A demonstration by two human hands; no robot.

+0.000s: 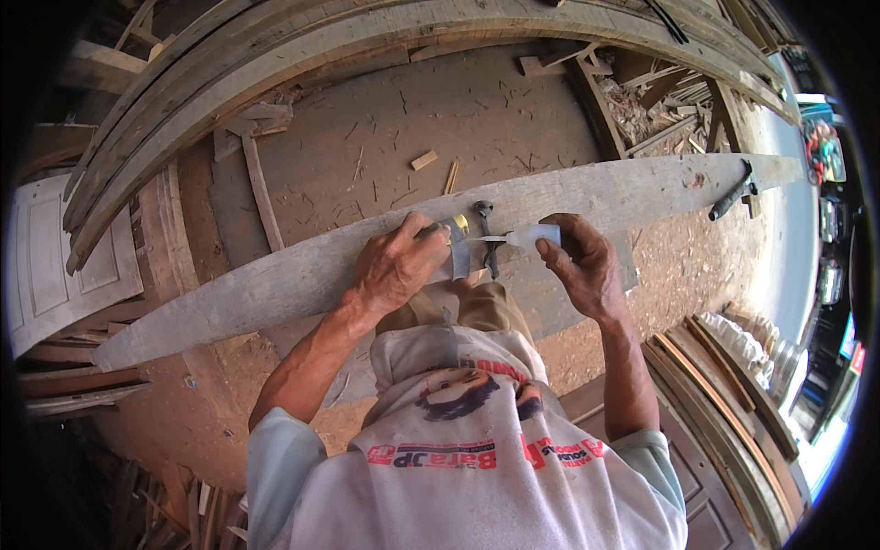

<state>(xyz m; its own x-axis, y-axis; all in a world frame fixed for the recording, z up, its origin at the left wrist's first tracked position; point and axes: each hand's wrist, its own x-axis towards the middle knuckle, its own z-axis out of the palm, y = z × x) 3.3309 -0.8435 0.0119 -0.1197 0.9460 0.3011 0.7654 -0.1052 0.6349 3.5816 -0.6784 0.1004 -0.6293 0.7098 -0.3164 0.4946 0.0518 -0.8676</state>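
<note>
A long grey plank lies across in front of me. Above it, my right hand is closed around a small translucent white squeeze bottle, tipped sideways. The bottle's thin pale nozzle points left toward my left hand. The fingers of that left hand are pinched near the nozzle's tip; what they hold, if anything, is hidden. Just beside them show a yellow round-ended piece and a grey flat strip. Behind the nozzle, a dark metal tool, perhaps a clamp, sits on the plank.
Another dark tool rests at the plank's right end. Curved stacked timbers span the far side. Offcuts, including a small wood block, litter the ground. A white panelled door leans left; more boards lie at lower right.
</note>
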